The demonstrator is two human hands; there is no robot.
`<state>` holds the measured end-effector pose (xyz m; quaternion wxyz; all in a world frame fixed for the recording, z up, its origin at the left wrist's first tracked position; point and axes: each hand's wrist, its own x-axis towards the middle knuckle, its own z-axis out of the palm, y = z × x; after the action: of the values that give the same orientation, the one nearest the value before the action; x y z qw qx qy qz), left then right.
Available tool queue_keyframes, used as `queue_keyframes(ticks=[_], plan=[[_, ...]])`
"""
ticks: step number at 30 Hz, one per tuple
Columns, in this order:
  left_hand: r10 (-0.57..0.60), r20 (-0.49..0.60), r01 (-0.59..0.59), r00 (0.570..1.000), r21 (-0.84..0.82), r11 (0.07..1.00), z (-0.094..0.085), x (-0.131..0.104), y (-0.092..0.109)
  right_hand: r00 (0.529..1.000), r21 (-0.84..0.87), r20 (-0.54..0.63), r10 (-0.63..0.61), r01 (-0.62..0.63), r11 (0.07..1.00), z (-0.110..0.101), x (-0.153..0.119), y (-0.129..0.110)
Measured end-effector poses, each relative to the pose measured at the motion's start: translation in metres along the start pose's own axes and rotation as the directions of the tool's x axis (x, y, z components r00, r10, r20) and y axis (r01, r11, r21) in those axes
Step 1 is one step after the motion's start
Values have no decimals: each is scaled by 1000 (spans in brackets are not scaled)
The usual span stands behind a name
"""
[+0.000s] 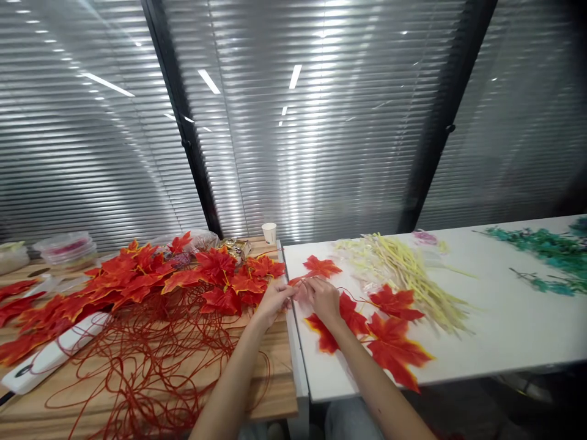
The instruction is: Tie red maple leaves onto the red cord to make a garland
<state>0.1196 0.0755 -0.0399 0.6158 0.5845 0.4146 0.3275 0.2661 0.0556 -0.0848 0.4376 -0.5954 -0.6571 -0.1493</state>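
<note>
My left hand (274, 300) and my right hand (323, 299) meet over the seam between two tables, fingers pinched together. Between the fingertips runs a thin red cord (298, 281); any knot or stem in the pinch is too small to make out. Just beyond the fingers lies a red artificial maple leaf (322, 266). More red leaves with yellow edges, among them a large maple leaf (397, 347), spread around and beneath my right wrist. Left of my left hand is a heap of red and orange maple leaves (220, 269).
A loose tangle of red cord (156, 360) covers much of the wooden table (279, 391). A white power strip (59, 354), plastic tubs (66, 250) and a paper cup (269, 233) stand there. On the white table (504, 336) lie yellow strands (408, 275) and green foliage (545, 247).
</note>
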Motion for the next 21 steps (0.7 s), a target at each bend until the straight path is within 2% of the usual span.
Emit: queue_keyframes(ticks=[4,10,17,21], plan=[[-53,5,53,999,-17,998,-3,2,-2,996,-75,-44,79,-82,994,1,0,3],[-70,33,70,997,15,997,-4,2,-3,976,-107,-53,210,-215,971,-1,0,8],[-25,47,25,999,10,1000,-2,-2,0,936,-17,-107,334,-338,941,-6,3,14],[18,14,-18,1000,-4,1000,-3,2,-5,950,109,-68,304,-295,949,-7,5,11]])
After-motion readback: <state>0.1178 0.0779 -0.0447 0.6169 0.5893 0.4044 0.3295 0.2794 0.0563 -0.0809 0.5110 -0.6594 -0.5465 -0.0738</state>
